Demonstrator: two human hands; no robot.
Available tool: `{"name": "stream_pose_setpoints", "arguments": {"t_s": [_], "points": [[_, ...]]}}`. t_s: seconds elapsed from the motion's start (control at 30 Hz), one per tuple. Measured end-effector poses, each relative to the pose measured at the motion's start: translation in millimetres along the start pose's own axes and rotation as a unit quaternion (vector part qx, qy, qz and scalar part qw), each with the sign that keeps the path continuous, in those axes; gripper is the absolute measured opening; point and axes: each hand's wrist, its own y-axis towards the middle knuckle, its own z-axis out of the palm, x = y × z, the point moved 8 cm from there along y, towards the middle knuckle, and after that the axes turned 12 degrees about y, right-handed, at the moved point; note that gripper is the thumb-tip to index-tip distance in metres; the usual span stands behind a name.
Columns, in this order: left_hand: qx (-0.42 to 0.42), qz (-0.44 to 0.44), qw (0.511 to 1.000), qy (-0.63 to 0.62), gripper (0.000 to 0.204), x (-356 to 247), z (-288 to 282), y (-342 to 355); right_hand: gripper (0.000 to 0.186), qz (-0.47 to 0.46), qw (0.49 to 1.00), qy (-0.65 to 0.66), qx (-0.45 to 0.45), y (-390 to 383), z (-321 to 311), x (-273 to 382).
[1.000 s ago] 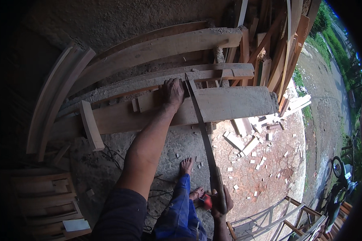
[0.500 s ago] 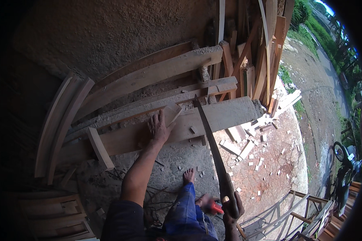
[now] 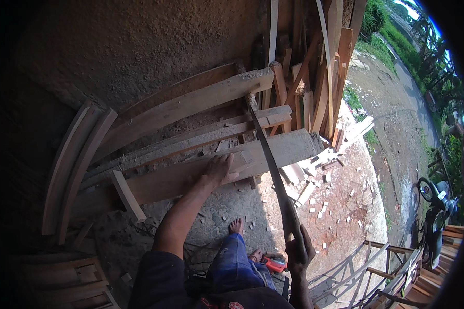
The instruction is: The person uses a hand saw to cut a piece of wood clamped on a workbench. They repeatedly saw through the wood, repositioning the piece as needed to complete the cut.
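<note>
My left hand (image 3: 220, 170) presses and grips a short pale wood block (image 3: 243, 160) on the thick wooden plank (image 3: 294, 147), which lies across a bench in front of me. Its fingers are bent over the block's left end. In my right hand (image 3: 300, 250) is the handle of a long handsaw (image 3: 274, 170), held low on the right. The dark blade slants up and away over the plank, just right of the block. Whether its teeth touch the block, I cannot tell.
Behind the plank lie long boards (image 3: 191, 95); timber strips (image 3: 322, 77) lean against the wall. A short batten (image 3: 128, 196) rests across the plank's left part. Offcuts (image 3: 307, 193) litter the ground at right. A red power tool (image 3: 276, 264) sits near my foot (image 3: 236, 225).
My left hand has moved right and nearer with the block, which now lies flatter on the plank. The saw has swung slightly, its tip rising farther away. The whole view has shifted a little.
</note>
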Motion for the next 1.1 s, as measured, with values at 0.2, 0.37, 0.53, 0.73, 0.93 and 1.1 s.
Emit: {"name": "stream_pose_setpoints", "arguments": {"t_s": [0.2,0.37,0.53,0.73,0.93,1.1], "points": [[0.051,-0.067,0.996,0.018,0.063,17.2,11.0,8.6,0.054,0.066,0.994,0.031,0.086,4.2,36.9,17.6],[0.044,-0.115,0.992,0.035,0.061,8.8,5.6,21.3,0.057,0.055,0.991,0.015,0.12,7.8,49.0,17.8],[0.072,-0.131,0.989,0.02,0.063,3.1,6.6,26.9,0.057,0.084,0.986,-0.015,0.142,7.3,50.6,24.0],[0.038,-0.148,0.987,0.049,0.058,2.2,6.9,27.0,0.06,-0.017,0.991,-0.045,0.124,23.3,58.3,30.2],[0.062,-0.138,0.988,0.043,0.059,8.1,16.7,27.2,0.057,0.088,0.983,-0.05,0.153,8.8,48.8,41.2],[0.071,-0.102,0.987,0.1,0.057,28.0,46.2,36.4,0.056,0.066,0.985,-0.056,0.147,27.2,66.4,40.0]]}}
